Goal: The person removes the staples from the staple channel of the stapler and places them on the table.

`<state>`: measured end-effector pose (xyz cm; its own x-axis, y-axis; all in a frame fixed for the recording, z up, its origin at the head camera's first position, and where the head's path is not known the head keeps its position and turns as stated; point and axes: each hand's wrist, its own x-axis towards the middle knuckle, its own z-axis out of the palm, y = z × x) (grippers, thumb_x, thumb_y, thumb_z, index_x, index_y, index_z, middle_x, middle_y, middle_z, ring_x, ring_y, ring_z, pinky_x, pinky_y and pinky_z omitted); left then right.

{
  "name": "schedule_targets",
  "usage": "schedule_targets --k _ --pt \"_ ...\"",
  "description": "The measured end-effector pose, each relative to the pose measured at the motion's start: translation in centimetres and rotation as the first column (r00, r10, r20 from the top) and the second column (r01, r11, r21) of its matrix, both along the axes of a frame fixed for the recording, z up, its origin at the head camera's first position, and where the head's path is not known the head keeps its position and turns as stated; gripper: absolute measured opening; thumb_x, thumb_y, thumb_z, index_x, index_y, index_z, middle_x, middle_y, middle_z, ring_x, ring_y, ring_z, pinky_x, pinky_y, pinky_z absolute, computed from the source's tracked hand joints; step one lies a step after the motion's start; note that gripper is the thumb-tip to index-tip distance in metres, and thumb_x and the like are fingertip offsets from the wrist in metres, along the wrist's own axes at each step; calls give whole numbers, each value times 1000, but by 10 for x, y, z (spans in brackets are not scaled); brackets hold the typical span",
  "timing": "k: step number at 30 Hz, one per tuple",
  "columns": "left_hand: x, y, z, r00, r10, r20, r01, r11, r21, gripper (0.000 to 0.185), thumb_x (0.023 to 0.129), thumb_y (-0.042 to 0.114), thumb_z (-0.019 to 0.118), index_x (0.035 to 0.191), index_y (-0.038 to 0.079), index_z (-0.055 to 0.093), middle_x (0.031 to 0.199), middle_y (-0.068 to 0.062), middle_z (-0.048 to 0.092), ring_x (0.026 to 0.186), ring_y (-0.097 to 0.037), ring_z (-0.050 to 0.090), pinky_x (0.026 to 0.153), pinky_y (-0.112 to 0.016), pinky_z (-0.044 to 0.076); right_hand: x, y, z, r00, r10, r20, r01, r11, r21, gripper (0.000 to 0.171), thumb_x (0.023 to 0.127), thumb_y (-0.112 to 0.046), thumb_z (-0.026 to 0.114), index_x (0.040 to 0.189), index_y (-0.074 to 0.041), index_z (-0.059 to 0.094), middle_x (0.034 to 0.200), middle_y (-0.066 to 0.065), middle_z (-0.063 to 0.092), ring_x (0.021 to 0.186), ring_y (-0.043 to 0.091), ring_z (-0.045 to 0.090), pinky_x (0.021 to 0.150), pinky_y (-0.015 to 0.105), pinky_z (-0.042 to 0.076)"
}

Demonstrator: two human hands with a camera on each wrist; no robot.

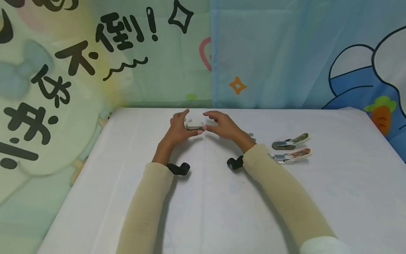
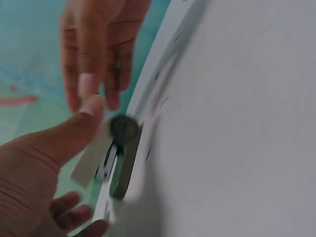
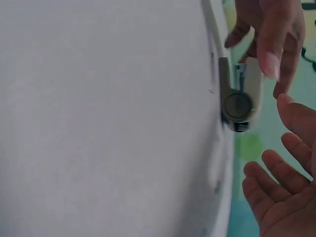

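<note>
A small stapler point(image 1: 194, 124) with a white top stands on the far part of the table, between the two hands. In the right wrist view, the stapler point(image 3: 238, 106) shows a grey-green base, a round pivot and a metal magazine. My left hand point(image 1: 178, 129) is at its left side, thumb and fingers spread; whether they touch it I cannot tell. On the other side is my right hand point(image 1: 224, 126), fingers parted and loosely bent, holding nothing. The thumb tips come close together in front of the stapler.
To the right lie a green stapler point(image 1: 290, 142) and an orange-pink stapler point(image 1: 293, 155), both with their arms spread. A small grey piece point(image 1: 251, 135) is partly hidden behind my right wrist. The white table point(image 1: 203, 211) ends at a printed curtain point(image 1: 269, 53).
</note>
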<state>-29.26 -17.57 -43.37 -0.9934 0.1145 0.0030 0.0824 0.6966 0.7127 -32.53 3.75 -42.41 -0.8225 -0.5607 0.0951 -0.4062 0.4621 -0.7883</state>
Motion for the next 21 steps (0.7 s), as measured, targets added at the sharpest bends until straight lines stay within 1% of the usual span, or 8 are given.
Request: schedule_targets --k 4,7,11,14,18,21 --pt "-3 -7 -4 998 -44 53 46 998 -38 85 83 38 77 151 9 34 142 -22 36 128 -35 35 100 -49 37 -7 -10 -10 998 -48 45 48 999 -15 52 94 -25 67 140 -5 51 143 10 48 126 28 49 102 40 40" --pt "-5 -8 -6 995 -70 66 74 995 -63 74 86 33 75 147 7 42 134 -21 44 120 -34 40 96 -47 39 -10 -17 -15 997 -47 58 49 999 -23 51 94 -24 67 139 -4 52 141 11 50 122 28 53 99 39 42" --pt "-6 -6 -6 996 -88 35 90 994 -64 54 91 29 71 136 6 56 129 -19 51 114 -33 42 94 -46 37 -10 -26 -16 997 -12 74 14 999 -32 48 92 -19 70 135 -1 56 135 14 55 119 28 56 97 37 44" --pt "-7 -6 -5 997 -73 7 73 996 -57 41 94 29 67 126 3 64 125 -17 55 116 -33 43 96 -45 36 -10 -31 -14 996 5 89 -2 1000 -28 45 92 -19 70 131 0 59 130 15 58 116 26 57 95 36 45" --pt "-9 -6 -8 999 -50 -9 50 998 -49 38 94 31 67 116 1 68 120 -18 58 117 -32 45 97 -43 37 -10 -35 -12 998 2 66 -2 1000 2 42 92 -19 69 129 0 61 127 15 60 114 25 57 93 36 46" --pt "-12 -6 -11 997 -63 -32 61 997 -48 34 93 29 69 109 -1 70 112 -17 61 109 -30 50 93 -41 40 -10 -36 -12 999 -5 42 4 1000 23 38 92 -17 69 125 1 63 124 15 62 112 25 58 92 36 46"
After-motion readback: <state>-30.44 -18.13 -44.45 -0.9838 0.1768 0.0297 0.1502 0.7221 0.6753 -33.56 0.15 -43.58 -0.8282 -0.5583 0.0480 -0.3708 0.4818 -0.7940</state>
